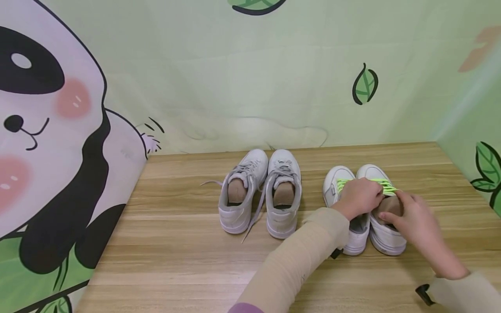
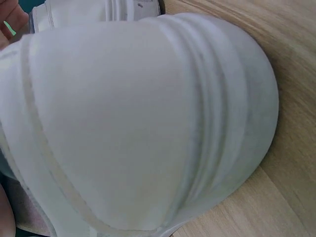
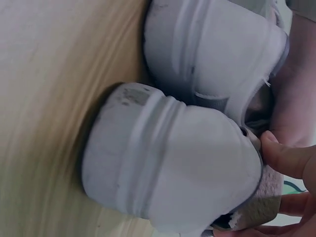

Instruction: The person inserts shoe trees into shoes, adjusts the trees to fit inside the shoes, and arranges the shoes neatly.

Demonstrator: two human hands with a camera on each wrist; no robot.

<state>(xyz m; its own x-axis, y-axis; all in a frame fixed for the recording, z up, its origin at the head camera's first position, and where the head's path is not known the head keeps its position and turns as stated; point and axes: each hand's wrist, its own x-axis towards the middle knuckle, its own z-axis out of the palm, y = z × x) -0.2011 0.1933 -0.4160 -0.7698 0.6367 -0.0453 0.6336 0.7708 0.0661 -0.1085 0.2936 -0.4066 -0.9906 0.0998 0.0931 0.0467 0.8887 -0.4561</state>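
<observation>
A pair of white sneakers with bright green laces stands on the wooden floor at the right of the head view. Both hands work at the right-hand sneaker [image 1: 385, 237]. My left hand [image 1: 362, 195] grips with curled fingers beside its green laces [image 1: 388, 187]; the fingertips are hidden. My right hand [image 1: 420, 219] reaches in from the right, with thumb and fingers around the brown-lined tongue area [image 3: 266, 195] at the opening. The left-hand sneaker [image 1: 355, 243] is partly covered by the left forearm. A white sneaker heel [image 2: 118, 128] fills most of the left wrist view.
Left of the hands stand two more white sneakers, one [image 1: 235, 217] and another [image 1: 282, 221], their grey laces loose on the wooden floor [image 1: 176, 256]. A green printed wall [image 1: 203, 87] with a panda [image 1: 74, 191] and leaves closes off the back and sides.
</observation>
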